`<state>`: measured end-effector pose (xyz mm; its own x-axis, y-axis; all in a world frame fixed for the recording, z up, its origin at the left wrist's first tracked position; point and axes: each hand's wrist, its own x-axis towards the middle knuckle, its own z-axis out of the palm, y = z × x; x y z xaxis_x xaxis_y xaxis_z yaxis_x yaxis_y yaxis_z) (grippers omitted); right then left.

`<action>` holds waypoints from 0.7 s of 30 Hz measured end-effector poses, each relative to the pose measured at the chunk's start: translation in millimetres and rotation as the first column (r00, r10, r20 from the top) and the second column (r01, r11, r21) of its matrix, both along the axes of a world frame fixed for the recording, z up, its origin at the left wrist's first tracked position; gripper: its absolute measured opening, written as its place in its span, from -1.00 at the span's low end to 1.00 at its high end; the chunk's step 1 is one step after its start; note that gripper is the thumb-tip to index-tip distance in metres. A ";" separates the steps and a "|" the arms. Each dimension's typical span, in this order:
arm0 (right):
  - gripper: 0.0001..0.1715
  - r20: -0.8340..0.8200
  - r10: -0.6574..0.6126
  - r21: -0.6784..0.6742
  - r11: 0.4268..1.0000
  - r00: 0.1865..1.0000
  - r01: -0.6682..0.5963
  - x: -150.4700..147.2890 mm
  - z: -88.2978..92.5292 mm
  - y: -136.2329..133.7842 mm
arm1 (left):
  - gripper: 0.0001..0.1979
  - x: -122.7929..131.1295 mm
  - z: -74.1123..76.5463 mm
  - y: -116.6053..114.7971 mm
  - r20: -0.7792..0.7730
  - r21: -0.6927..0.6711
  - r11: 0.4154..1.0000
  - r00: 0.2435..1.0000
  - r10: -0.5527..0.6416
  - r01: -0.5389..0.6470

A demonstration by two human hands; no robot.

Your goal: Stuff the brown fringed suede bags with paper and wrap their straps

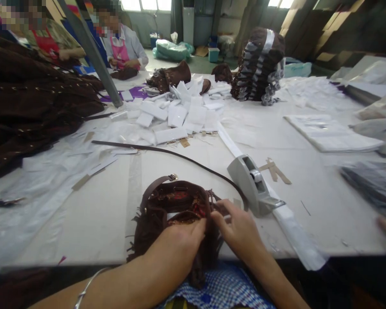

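"Worktop (331, 214) is white, with a grey tape dispenser (257, 191) on it. Where is the brown bag (152, 225)?"

"It stands at the near edge, left of the dispenser. Left hand (184, 240) and right hand (239, 225) touch its right side; whether each grip is closed, I cannot tell."

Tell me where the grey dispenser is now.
In the head view, the dispenser sits on the table right of centre, just beyond the right hand, between the open bag and the brown strips.

left of bag (152, 229): tabletop (107, 210) open | right: tape dispenser (260, 197) | ahead: strap (193, 160) across
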<state>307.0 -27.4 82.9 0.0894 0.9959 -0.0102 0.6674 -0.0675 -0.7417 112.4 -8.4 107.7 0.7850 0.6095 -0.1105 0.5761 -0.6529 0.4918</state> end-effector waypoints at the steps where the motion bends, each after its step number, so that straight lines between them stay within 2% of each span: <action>1: -0.55 0.091 0.021 -0.037 0.999 0.996 -0.017 -3.3 2.7 0.9 | -0.65 2.9 -1.6 -2.5 -0.027 0.022 0.999 0.999 -0.023 0.024; 2: -0.55 0.151 0.040 -0.074 0.997 0.988 -0.029 -6.2 5.0 2.5 | -0.67 4.6 -1.6 -2.8 -0.045 0.026 0.999 0.998 -0.041 0.042; 4: -0.62 0.166 0.074 -0.127 0.990 0.983 -0.053 -9.9 8.7 6.3 | -0.73 4.1 3.2 4.4 -0.022 -0.039 0.997 0.997 -0.071 0.071; 6: -0.76 0.108 0.102 -0.139 0.986 0.989 -0.087 -10.9 11.5 8.5 | -0.80 -0.3 10.9 22.2 0.067 -0.156 0.982 0.993 -0.100 0.110; 8: -0.82 0.061 0.111 -0.118 0.988 0.992 -0.104 -10.6 13.6 8.5 | -0.75 -4.8 16.1 46.7 0.142 -0.181 0.980 0.989 -0.052 0.077; 10: -0.81 0.039 0.106 -0.092 0.991 0.994 -0.102 -10.0 14.8 7.9 | -0.77 -5.8 15.2 71.1 0.165 -0.068 0.998 0.986 0.016 -0.005; 11: -0.80 0.033 0.101 -0.083 0.992 0.994 -0.098 -9.4 15.1 7.8 | -0.81 -4.7 12.5 81.2 0.161 0.007 1.000 0.987 0.010 -0.012; 12: -0.81 0.030 0.099 -0.078 0.992 0.995 -0.097 -8.6 15.1 7.9 | -0.83 -2.8 8.9 89.1 0.137 0.076 0.997 0.990 -0.033 0.023; 15: -0.82 0.006 0.122 -0.075 0.990 0.993 -0.121 -2.9 12.8 8.6 | -0.85 4.5 -2.8 100.2 -0.008 0.208 0.949 0.971 -0.241 0.237; 17: -0.81 -0.024 0.157 -0.058 0.986 0.987 -0.158 3.2 9.5 7.0 | -0.84 8.2 -8.5 100.7 -0.078 0.285 0.909 0.952 -0.295 0.305; 19: -0.78 -0.015 0.137 0.044 0.990 0.990 -0.137 9.1 5.5 2.8 | -0.81 10.4 -12.4 99.7 -0.105 0.342 0.889 0.953 -0.286 0.304; 21: -0.71 0.065 0.101 0.217 0.970 0.993 -0.113 12.7 1.6 -2.9 | -0.82 11.8 -16.1 99.3 -0.100 0.359 0.887 0.957 -0.272 0.290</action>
